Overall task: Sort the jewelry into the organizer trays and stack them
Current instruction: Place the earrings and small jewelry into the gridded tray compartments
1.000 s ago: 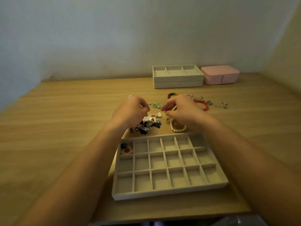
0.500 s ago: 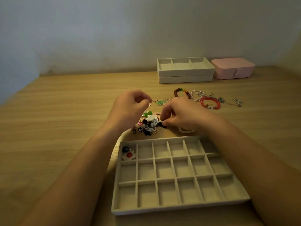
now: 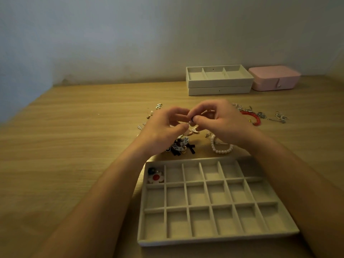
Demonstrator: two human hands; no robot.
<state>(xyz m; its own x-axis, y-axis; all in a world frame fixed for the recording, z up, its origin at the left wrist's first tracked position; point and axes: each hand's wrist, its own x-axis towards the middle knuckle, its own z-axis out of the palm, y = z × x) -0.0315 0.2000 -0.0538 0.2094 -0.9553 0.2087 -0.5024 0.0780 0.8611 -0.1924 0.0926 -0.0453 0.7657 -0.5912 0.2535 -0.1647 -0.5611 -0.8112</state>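
A beige organizer tray (image 3: 214, 239) with many small compartments lies near me; its far-left cell holds a red-and-white flower piece (image 3: 156, 178) and a dark bead. Just beyond the tray, loose jewelry sits on the table: a black-and-white bow piece (image 3: 181, 144), a pearl bracelet (image 3: 221, 150) and a red bead bracelet (image 3: 256, 119). Both hands hover over the pile, fingertips meeting. My right hand (image 3: 221, 121) pinches a small dark earring (image 3: 191, 120) between thumb and forefinger. My left hand (image 3: 163, 129) pinches the same small piece from the left.
Two stacked beige trays (image 3: 219, 84) stand at the back by the wall, the top one with three long compartments. A shut pink jewelry box (image 3: 273, 79) sits to their right. Silver chains and charms (image 3: 277, 117) lie far right; small earrings (image 3: 158, 106) lie behind my left hand.
My right hand has lifted from the pile with a small dark piece, and both hands have come together above the pile to pinch it. The camera view has shifted.
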